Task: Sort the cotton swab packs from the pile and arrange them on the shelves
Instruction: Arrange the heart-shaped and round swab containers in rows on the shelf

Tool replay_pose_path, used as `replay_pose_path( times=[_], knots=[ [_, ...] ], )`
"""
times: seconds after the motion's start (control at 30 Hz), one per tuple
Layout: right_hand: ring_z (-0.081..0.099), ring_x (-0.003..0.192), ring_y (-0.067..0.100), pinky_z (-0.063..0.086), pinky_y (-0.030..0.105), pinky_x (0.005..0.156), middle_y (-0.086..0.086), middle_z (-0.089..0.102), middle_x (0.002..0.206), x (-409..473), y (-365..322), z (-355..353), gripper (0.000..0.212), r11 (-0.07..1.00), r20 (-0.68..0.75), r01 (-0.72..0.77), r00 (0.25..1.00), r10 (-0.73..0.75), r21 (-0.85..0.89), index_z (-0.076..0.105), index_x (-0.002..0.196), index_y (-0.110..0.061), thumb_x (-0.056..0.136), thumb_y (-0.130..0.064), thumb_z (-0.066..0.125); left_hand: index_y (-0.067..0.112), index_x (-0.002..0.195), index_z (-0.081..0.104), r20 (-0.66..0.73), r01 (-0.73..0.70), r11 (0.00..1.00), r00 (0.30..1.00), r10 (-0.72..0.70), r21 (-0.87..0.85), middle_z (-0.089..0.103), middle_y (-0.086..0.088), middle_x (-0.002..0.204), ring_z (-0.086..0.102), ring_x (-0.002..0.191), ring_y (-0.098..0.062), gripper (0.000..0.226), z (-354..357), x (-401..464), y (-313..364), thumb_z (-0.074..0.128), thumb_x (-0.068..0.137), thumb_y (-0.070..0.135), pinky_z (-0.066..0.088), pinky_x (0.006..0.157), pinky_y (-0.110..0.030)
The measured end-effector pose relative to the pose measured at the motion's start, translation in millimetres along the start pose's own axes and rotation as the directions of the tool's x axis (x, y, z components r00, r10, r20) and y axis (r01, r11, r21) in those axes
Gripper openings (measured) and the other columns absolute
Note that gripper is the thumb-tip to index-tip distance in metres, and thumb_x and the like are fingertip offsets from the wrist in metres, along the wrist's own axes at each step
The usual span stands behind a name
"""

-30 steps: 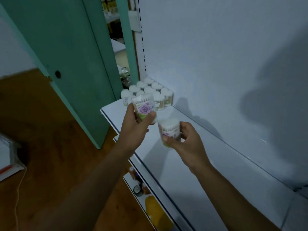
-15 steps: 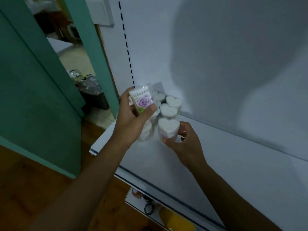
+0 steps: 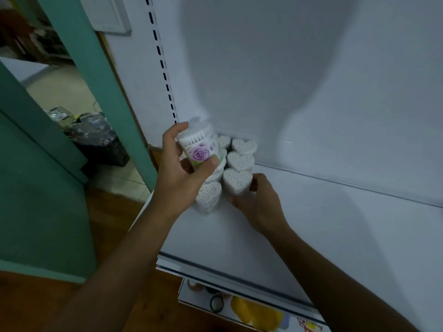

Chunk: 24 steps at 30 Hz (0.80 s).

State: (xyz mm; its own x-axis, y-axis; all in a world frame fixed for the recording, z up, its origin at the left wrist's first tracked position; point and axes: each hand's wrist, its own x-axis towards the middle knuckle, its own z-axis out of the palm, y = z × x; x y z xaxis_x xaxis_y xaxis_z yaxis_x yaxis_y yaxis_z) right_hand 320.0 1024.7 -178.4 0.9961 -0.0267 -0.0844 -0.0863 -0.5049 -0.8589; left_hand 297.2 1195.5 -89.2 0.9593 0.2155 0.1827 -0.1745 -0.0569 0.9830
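item: white shelf, back corner, left end, against the white back panel. 
contents: cluster of heart-shaped cotton swab packs, standing upright, tops showing swab tips, packed touching one another. 
front pack: standing on the shelf at the near right of the cluster; right hand holds it, fingers curled round its right side, thumb at the front. 
raised pack: tilted, purple rose label facing the camera, held above the cluster's left side; left hand grips it, fingers wrapped behind, thumb pressed on the label's lower edge. 
surroundings: green door frame left of the shelf; lower shelf with a yellow item, blurred.
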Motion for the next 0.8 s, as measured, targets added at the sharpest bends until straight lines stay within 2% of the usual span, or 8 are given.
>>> replay_pose_path(
  times=[0.17,0.23,0.3,0.43,0.5,0.57,0.63,0.8],
  knots=[
    [0.060,0.100,0.018,0.053,0.041,0.083,-0.002,0.061,0.112,3,3,2,0.063,0.998,0.002,0.023,1.000,-0.023,-0.057,0.051,0.115,-0.021,0.068,-0.047,0.083,0.035,0.118,0.047,0.078,-0.004,1.000,0.997,0.003,0.021,0.061,0.003,0.117,0.068,0.103,-0.019,0.065,-2,-1,-7,0.077,0.076,-0.004,0.057,0.073,-0.025],
    [0.059,0.102,0.016,0.053,0.038,0.082,-0.001,0.058,0.117,2,2,0,0.072,0.995,0.009,0.027,1.000,-0.026,-0.091,0.051,0.121,-0.019,0.065,-0.050,0.085,0.037,0.117,0.048,0.102,-0.002,0.998,0.995,-0.003,0.057,0.061,0.010,0.113,0.068,0.102,-0.018,0.066,-3,-3,-9,0.079,0.075,-0.003,0.059,0.075,-0.029],
    [0.052,0.109,0.015,0.049,0.035,0.088,-0.002,0.050,0.123,-4,3,-4,0.081,0.993,-0.021,0.053,0.998,-0.055,-0.103,0.046,0.132,-0.016,0.067,-0.043,0.086,0.035,0.120,0.048,0.131,-0.013,0.992,0.991,-0.003,0.125,0.060,0.007,0.120,0.067,0.106,-0.019,0.066,-5,-4,-11,0.082,0.074,0.002,0.060,0.080,-0.036],
    [0.052,0.109,0.007,0.044,0.018,0.084,-0.008,0.051,0.120,-32,-4,-21,0.058,0.968,-0.125,0.247,0.962,-0.242,0.031,0.047,0.127,-0.017,0.075,-0.027,0.070,0.041,0.121,0.046,0.229,-0.055,0.976,0.973,0.005,0.211,0.055,-0.001,0.133,0.062,0.115,-0.026,0.068,-2,-6,-10,0.084,0.073,0.012,0.058,0.089,-0.045],
    [0.051,0.109,0.000,0.043,0.011,0.083,-0.013,0.052,0.121,-44,-13,-27,0.056,0.932,-0.105,0.347,0.936,-0.337,0.104,0.046,0.127,-0.021,0.077,-0.031,0.067,0.044,0.119,0.045,0.286,-0.085,0.960,0.958,0.006,0.266,0.053,0.000,0.136,0.060,0.117,-0.025,0.068,5,-8,-9,0.085,0.073,0.013,0.058,0.090,-0.043],
    [0.051,0.113,0.000,0.043,0.010,0.085,-0.012,0.051,0.127,-50,-17,-28,0.067,0.915,-0.056,0.385,0.923,-0.381,0.118,0.041,0.136,-0.020,0.079,-0.038,0.071,0.042,0.120,0.044,0.343,-0.137,0.945,0.939,0.029,0.297,0.052,0.000,0.137,0.059,0.118,-0.022,0.069,11,-11,-9,0.085,0.073,0.012,0.058,0.089,-0.040],
    [0.052,0.112,0.000,0.043,0.009,0.084,-0.010,0.053,0.129,-52,-17,-28,0.073,0.915,-0.039,0.394,0.919,-0.392,0.087,0.040,0.140,-0.020,0.079,-0.044,0.072,0.038,0.123,0.044,0.392,-0.199,0.929,0.918,0.065,0.312,0.053,0.002,0.136,0.058,0.118,-0.020,0.068,13,-13,-12,0.085,0.074,0.014,0.058,0.089,-0.037],
    [0.055,0.104,0.004,0.042,0.009,0.079,-0.007,0.056,0.121,-59,-3,-25,0.068,0.924,-0.033,0.381,0.924,-0.380,0.035,0.045,0.137,-0.021,0.080,-0.046,0.071,0.029,0.123,0.046,0.505,-0.261,0.906,0.861,0.063,0.332,0.058,0.004,0.129,0.061,0.116,-0.014,0.064,9,-19,-20,0.084,0.074,0.013,0.057,0.088,-0.028]
  ],
)
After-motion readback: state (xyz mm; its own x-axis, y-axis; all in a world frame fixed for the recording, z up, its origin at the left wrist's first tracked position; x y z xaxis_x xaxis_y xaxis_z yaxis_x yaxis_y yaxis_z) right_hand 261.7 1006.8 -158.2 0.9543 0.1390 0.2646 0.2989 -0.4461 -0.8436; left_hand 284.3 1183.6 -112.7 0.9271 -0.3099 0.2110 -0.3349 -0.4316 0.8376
